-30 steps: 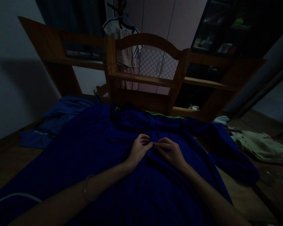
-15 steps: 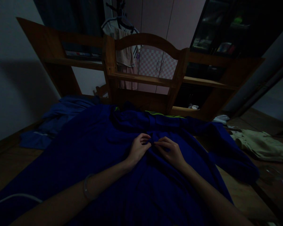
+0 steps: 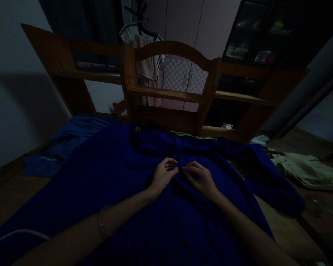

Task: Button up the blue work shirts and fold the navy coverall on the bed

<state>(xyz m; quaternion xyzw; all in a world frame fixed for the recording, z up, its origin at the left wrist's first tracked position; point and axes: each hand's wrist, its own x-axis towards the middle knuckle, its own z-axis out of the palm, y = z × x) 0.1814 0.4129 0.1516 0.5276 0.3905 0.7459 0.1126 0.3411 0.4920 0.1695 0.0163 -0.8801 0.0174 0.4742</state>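
Note:
A large dark blue garment (image 3: 122,177) with a thin yellow-green stripe lies spread across a wooden surface in dim light. My left hand (image 3: 163,174) and my right hand (image 3: 200,179) meet at its middle. Both have fingers curled and pinch the fabric where the fingertips touch. What lies between the fingertips is too dark to make out. A thin bangle (image 3: 101,221) circles my left wrist.
A wooden shelf unit (image 3: 172,92) with an arched middle stands just behind the garment. More blue cloth (image 3: 69,138) is heaped at the left, and a pale olive garment (image 3: 308,171) lies at the right. Clothes hang on hangers (image 3: 145,55) behind the shelf.

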